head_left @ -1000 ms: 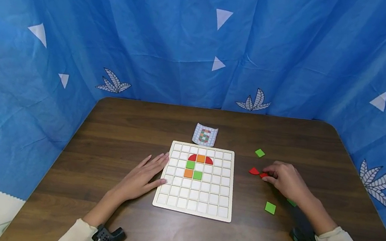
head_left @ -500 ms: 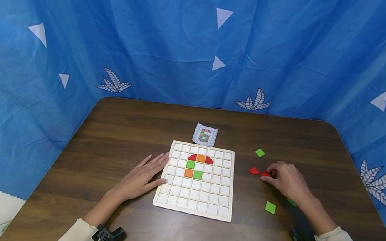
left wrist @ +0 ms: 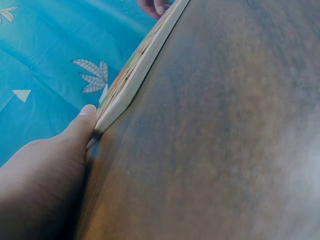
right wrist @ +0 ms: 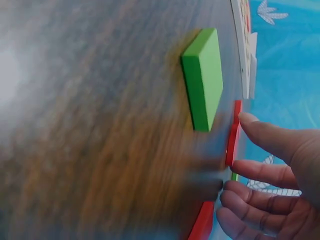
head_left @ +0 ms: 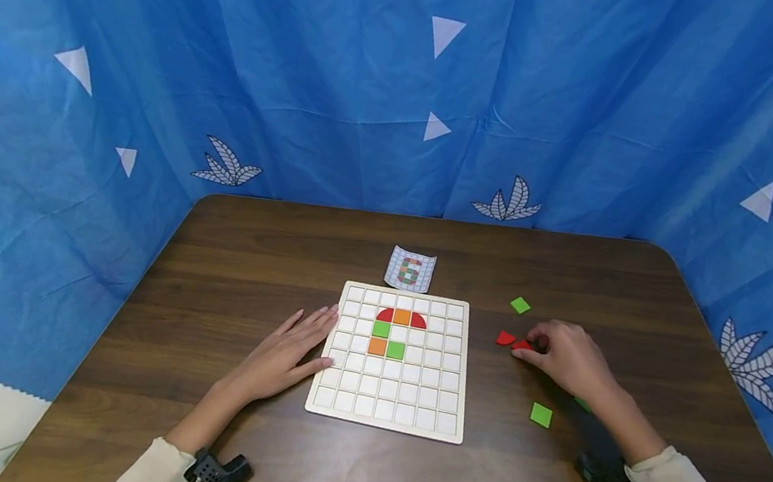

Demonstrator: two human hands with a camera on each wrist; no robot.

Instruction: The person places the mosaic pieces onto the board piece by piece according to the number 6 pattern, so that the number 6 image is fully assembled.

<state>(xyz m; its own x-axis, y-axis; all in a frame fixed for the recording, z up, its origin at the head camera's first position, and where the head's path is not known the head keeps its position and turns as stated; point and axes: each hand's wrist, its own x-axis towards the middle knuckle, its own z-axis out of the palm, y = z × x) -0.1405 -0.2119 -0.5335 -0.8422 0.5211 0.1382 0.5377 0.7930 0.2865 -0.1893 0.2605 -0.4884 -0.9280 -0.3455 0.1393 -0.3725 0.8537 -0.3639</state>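
My left hand (head_left: 284,360) lies flat with straight fingers along the left edge of a white grid board (head_left: 399,399), touching its rim. Red, orange and green tiles sit in some of the board's squares. To the right of the board, my right hand (head_left: 571,359) pinches a red quarter-round tile (head_left: 522,345) between thumb and forefinger, low at the tabletop. A second red tile (head_left: 505,338) lies just left of it. In the right wrist view, the held red tile (right wrist: 232,142) shows edge-on between the fingertips, and another red tile (right wrist: 202,222) lies under the other fingers.
A small printed pattern card (head_left: 410,269) lies behind the board. Green tiles rest on the dark wooden table (head_left: 263,255): one farther back (head_left: 520,305), one nearer (head_left: 541,415), one partly under the right wrist (head_left: 582,404). A blue curtain (head_left: 348,100) surrounds the table's far side.
My right hand has shifted slightly left with the red tile. The other red tile has turned and moved a little left. My left hand and the board have stayed put.
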